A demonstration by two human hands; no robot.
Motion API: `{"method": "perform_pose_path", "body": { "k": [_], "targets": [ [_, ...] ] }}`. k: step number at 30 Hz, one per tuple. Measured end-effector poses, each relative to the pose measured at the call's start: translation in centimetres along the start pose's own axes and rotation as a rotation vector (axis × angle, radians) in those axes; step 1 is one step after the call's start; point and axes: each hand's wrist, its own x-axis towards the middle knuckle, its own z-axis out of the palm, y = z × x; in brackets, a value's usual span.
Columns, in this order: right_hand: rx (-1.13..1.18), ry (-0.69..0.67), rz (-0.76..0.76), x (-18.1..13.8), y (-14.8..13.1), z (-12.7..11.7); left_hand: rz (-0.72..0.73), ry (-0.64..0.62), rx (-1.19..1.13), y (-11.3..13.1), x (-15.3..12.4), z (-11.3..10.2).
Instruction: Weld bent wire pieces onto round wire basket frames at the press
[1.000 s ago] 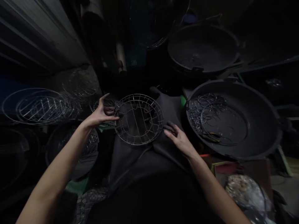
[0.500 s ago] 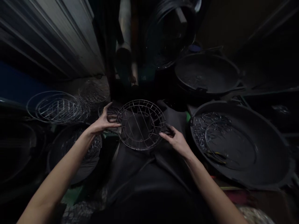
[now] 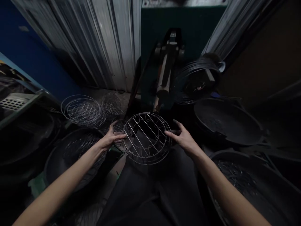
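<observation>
A round wire rack [image 3: 146, 135] with parallel bars across its upper face and a second ring below hangs between my two hands, over my dark-clothed lap. My left hand [image 3: 113, 137] grips its left rim, the thumb lying along the wire. On the opposite rim, my right hand [image 3: 182, 135] closes with its thumb on top; part of its fingers is hard to make out in the dark. The bars face up, and bent wire loops show beneath them.
Wire rings are stacked [image 3: 83, 110] on the left. A basin [image 3: 53, 171] with wire pieces stands below them. Two dark basins [image 3: 228, 121] are at the right, the nearer holding bent wires [image 3: 235, 174]. Ahead stands a green machine [image 3: 188, 22] with a wire coil [image 3: 199, 78].
The rack has turned over: its parallel bars now lie on the upper face instead of underneath. The view has swung left and up, showing more of the green machine. Both hands stay at the rims.
</observation>
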Motion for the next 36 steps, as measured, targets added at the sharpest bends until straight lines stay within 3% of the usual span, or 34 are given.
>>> {"method": "perform_pose_path", "body": {
  "k": [10,15,23,36],
  "targets": [
    [-0.079,0.017,-0.050,4.0,-2.2,0.0,0.039,0.066,-0.066,0.8,1.5,0.0],
    [-0.089,0.025,-0.047,4.5,-2.7,0.5,0.046,0.128,-0.073,0.9,2.0,0.0],
    [0.013,0.014,-0.026,4.6,-2.9,1.0,0.062,0.123,-0.101,1.2,1.9,0.3],
    [-0.085,0.039,-0.097,5.3,-2.4,0.9,0.052,0.134,-0.126,0.8,1.7,0.3]
  ]
}}
